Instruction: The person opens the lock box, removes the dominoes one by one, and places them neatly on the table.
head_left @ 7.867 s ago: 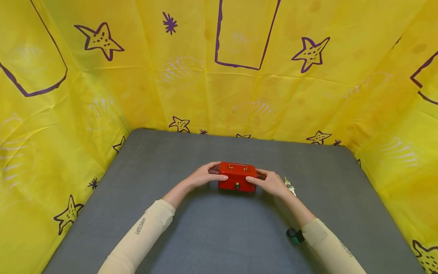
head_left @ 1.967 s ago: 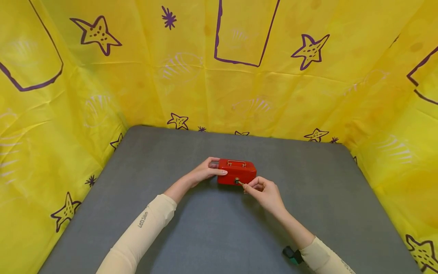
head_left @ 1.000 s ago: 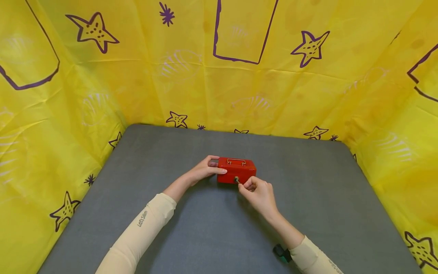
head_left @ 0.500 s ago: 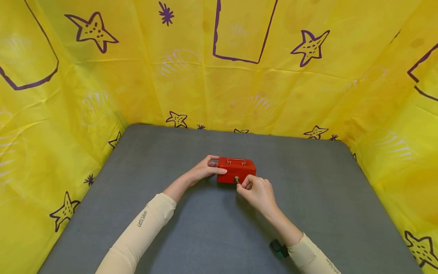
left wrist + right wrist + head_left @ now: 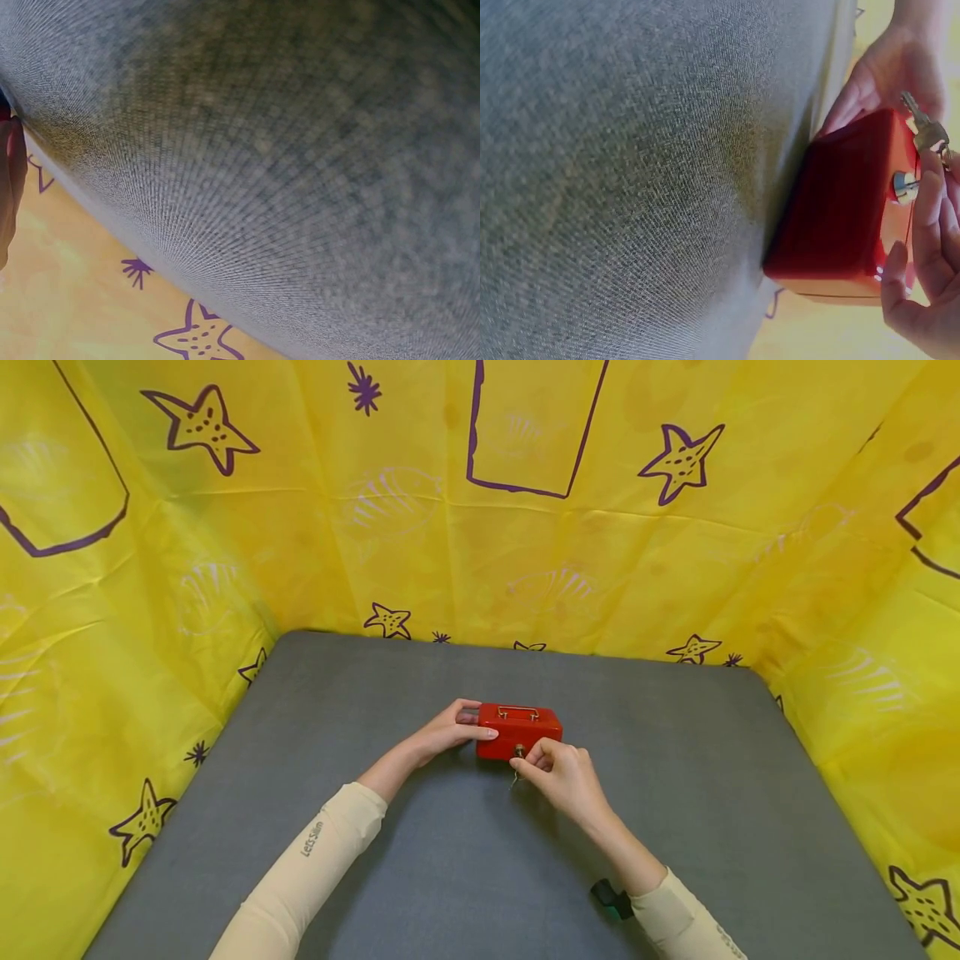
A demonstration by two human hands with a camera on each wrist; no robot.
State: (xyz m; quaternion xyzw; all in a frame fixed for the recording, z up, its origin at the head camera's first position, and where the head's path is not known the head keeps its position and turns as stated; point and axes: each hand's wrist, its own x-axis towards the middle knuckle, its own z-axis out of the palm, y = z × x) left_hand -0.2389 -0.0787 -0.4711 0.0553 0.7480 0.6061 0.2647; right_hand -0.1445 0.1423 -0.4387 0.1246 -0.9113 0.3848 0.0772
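A small red cash box (image 5: 517,720) with a wire handle on its lid stands on the grey table. My left hand (image 5: 442,733) grips its left end, thumb on the front and fingers behind. At the round metal lock (image 5: 905,187) on the front, my right hand (image 5: 564,775) pinches a key between thumb and forefinger. The pinched key is mostly covered by the fingers; it seems to sit in the lock. A second key (image 5: 930,135) hangs from the same ring. The left wrist view shows only a sliver of the left hand (image 5: 10,184).
The grey table (image 5: 420,893) spreads all around the box. Yellow cloth walls (image 5: 517,552) with purple starfish drawings close it in at the back and both sides. A dark strap with a green part (image 5: 613,900) shows beside the right sleeve.
Earlier the right hand held the box's right end, with the keys lying on the table. It has since brought a key to the lock. The loose key now dangles below; the left hand stays.
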